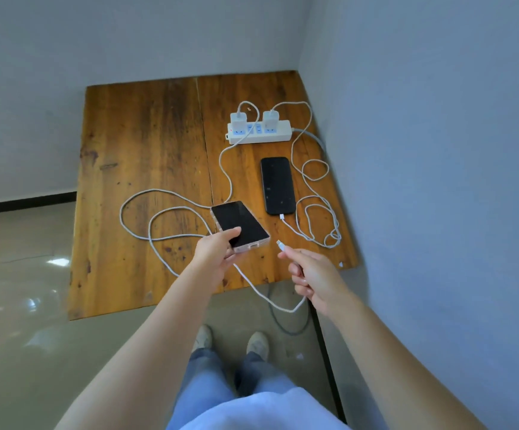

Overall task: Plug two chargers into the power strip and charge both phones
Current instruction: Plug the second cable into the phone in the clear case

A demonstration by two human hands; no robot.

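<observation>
You are standing at the near edge of the wooden table (146, 187), which is sitting in a corner: one wall is running along its far edge at 12 o'clock and another along its right edge at 3 o'clock. The left half of the table is lying bare apart from cable loops, giving you open room toward 9 o'clock.

Your left hand (213, 254) is gripping the phone in the clear case (240, 225) by its near end, thumb pressing on the dark screen and fingers curled under it. Its long axis is running from about 11 o'clock to 5 o'clock, with the port end pointing toward 5 o'clock at your right hand (310, 279). That hand is pinching the free cable plug (280, 244) between thumb and forefinger, the tip pointing toward 10 o'clock, near the phone's port but apart from it. Its cable (159, 240) is sagging off the near edge below your hands and looping back across the table.

The black phone (278, 185) is lying flat, screen up, long axis roughly 12 to 6 o'clock, with a white plug seated in its near end and its cable (314, 193) coiling beside the right edge. The power strip (261, 133) is lying crosswise near the far corner, carrying two white chargers (239, 119) upright in its sockets.
</observation>
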